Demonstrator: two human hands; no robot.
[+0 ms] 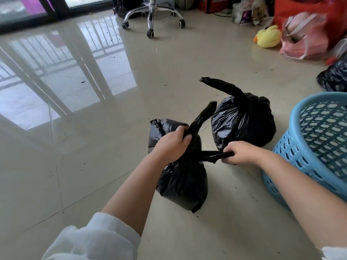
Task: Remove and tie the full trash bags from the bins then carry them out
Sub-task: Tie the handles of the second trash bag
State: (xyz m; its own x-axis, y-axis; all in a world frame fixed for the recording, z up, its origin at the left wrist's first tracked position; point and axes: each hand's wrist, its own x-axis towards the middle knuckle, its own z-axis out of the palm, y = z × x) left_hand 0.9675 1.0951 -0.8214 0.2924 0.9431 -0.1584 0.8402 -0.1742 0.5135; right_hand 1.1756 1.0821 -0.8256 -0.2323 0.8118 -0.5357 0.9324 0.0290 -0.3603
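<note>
Hands [202,149] grip black bag [183,182]; basket [293,158] beside.

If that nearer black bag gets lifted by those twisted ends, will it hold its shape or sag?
The nearer black bag would probably sag: its thin, crinkled film bulges unevenly. The twisted ends gripped by the left hand and right hand look rope-like, so they should bear it. Its glossy film may be slippery.
</note>
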